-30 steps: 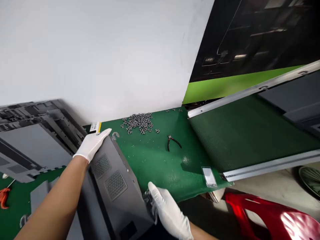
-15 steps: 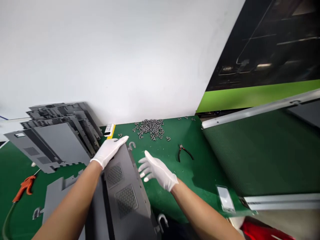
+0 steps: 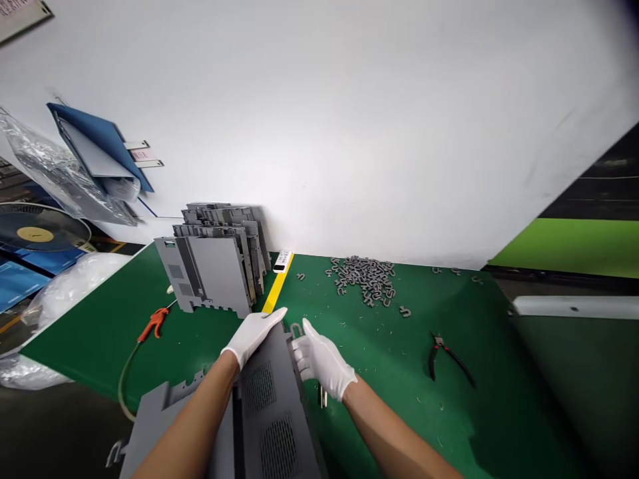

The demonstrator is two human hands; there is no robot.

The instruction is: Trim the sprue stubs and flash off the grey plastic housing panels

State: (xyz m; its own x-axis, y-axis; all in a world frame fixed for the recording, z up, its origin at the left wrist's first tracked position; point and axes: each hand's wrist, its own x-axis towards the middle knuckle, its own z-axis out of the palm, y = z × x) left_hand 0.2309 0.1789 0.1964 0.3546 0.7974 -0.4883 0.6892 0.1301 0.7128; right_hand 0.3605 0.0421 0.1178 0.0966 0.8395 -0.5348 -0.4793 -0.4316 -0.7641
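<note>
A large grey plastic panel [image 3: 269, 411] with slotted grilles is tilted up in front of me. My left hand [image 3: 253, 334], in a white glove, is closed over its top edge near the far corner. A small grey plastic hook [image 3: 296, 328] sticks out at that corner. My right hand [image 3: 323, 361], gloved too, has its thumb and fingers closed around this hook; the fingertips are partly hidden. Another grey hook shows at the panel's lower left, beside my left forearm.
Several similar panels [image 3: 214, 266] stand stacked against the white wall. A heap of loose grey hooks [image 3: 367, 276] lies on the green table [image 3: 379, 412], with cutting pliers [image 3: 446, 356] to its right. An orange air gun [image 3: 154, 324] with a hose lies left. Yellow tape [image 3: 274, 293] marks the table.
My right hand has come from beside the panel to the corner hook and closed on it. My left hand keeps its hold. The view has turned left, showing a fan and a hanging blue folder.
</note>
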